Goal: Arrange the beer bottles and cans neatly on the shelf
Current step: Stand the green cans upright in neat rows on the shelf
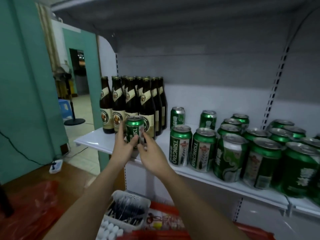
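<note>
On the white shelf (pixel 97 141) stands a tight cluster of brown beer bottles (pixel 131 103) at the left end; about nine caps can be counted, though the rear ones overlap and the exact number is hard to tell. To the right stand green Tsingtao cans (pixel 230 144), roughly seventeen visible, some cut off by the frame edge: two alone near the back wall, two upright at the front, and the rest packed close together toward the right.

One more green can (pixel 134 130) is held upright in front of the bottles, near the shelf's front edge. Whether it touches the shelf cannot be told. The left hand (pixel 123 148) grips it from the left, thumb across its lower front and fingers reaching up its side. The right hand (pixel 152 156) pinches its right side with the fingertips. Both forearms extend forward from the bottom of the view, converging at the can.
</note>
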